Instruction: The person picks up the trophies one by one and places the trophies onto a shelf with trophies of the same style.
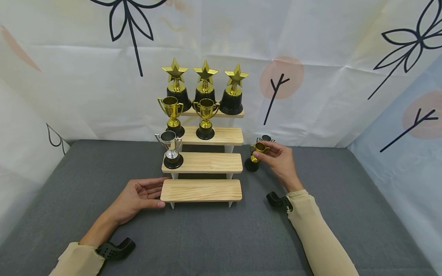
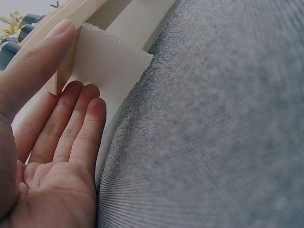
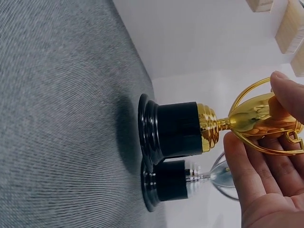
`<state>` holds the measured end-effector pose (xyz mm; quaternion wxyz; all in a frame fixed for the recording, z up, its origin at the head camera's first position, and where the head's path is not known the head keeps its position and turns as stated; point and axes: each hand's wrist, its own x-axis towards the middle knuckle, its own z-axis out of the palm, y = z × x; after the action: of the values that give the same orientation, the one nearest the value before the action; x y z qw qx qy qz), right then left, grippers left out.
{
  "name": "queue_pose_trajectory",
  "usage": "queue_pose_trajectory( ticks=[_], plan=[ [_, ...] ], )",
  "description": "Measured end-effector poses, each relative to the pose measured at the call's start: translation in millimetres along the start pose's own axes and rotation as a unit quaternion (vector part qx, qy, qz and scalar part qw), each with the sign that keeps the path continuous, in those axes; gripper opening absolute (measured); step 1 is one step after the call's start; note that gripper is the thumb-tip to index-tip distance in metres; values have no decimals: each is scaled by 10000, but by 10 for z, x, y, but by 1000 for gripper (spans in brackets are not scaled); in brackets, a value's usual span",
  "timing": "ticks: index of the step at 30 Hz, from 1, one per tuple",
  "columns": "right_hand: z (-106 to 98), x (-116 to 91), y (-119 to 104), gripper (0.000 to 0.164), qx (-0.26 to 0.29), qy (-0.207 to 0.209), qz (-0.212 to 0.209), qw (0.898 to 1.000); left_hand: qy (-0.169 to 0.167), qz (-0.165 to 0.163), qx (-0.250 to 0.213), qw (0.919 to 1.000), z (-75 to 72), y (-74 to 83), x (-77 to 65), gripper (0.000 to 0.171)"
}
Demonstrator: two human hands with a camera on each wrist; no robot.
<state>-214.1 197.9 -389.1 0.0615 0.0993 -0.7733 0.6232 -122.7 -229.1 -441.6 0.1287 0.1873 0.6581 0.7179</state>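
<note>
My right hand [image 1: 277, 161] grips a small gold trophy cup [image 3: 251, 116] by its bowl, thumb on one side and fingers on the other. Its black base is close over the grey table, right of the stand. Just behind it is a silver trophy cup [image 3: 173, 180], mostly hidden in the head view. My left hand [image 1: 138, 199] lies at the left end of the stand's lowest wooden step [image 1: 202, 190], fingers extended. In the left wrist view its fingertips [image 2: 95, 107] are right at the white support [image 2: 111, 66] under that step, with the thumb beside the board.
Three gold star trophies [image 1: 205, 82] line the top step. Two gold cups stand on the step below, at left and middle [image 1: 205, 115]. One silver cup [image 1: 171, 147] is at the left of the third step [image 1: 214, 163]. A white printed cloth [image 1: 321, 103] hangs behind the grey table [image 1: 221, 245].
</note>
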Motion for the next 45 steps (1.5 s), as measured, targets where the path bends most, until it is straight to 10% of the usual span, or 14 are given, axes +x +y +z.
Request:
queue_pose_trajectory(
  ticks=[45],
  plan=[
    [-37, -143, -622, 44, 323, 164, -817, 9960, -25, -48, -82, 10000, 6, 18, 2, 74]
  ],
)
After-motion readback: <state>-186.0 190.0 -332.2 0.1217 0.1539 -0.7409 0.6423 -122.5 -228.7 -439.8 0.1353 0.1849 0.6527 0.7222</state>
